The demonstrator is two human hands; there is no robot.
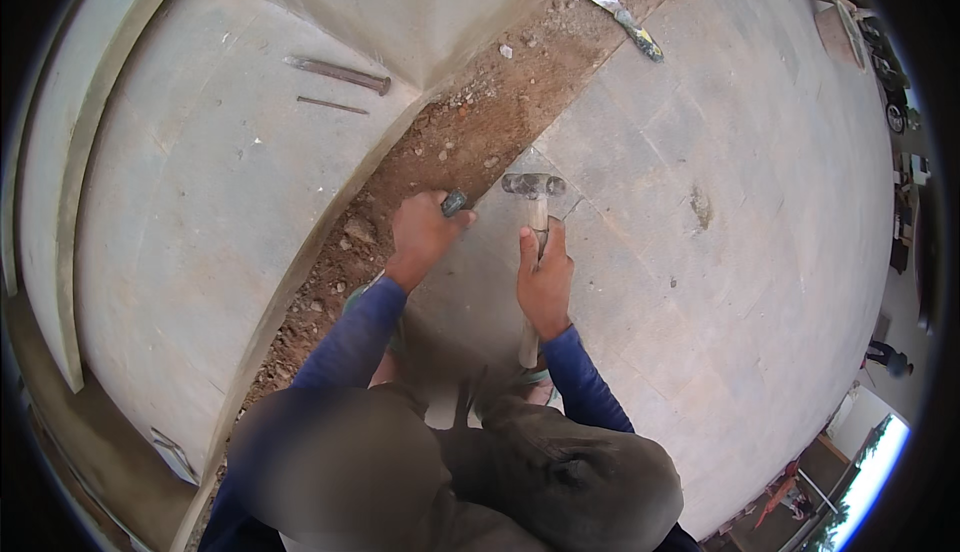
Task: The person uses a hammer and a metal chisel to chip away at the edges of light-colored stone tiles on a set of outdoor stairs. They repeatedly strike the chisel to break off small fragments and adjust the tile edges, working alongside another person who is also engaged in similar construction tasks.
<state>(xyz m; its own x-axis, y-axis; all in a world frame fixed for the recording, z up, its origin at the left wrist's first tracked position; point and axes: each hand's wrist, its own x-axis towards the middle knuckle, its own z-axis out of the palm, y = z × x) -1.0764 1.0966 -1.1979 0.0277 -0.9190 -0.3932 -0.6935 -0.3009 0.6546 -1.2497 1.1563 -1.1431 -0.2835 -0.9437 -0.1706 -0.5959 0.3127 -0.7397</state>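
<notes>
My left hand (421, 240) is closed round a short dark metal rod, likely a chisel (454, 203), whose blunt end shows above the fist. The rest of it is hidden under my fingers. This hand is over the edge of a strip of bare soil (425, 157). My right hand (545, 282) grips a hammer (535, 186) by its wooden handle, partway along. The hammer's worn steel head points away from me, over the grey tiled floor, just right of the left hand and apart from the rod.
A scraper (622, 24) with a worn handle lies across the soil's far right edge. On the raised grey slab (220, 152) to the left rest a thick metal bar (345, 76) and a thinner rod (332, 106). A wall corner (425, 62) juts toward the soil strip.
</notes>
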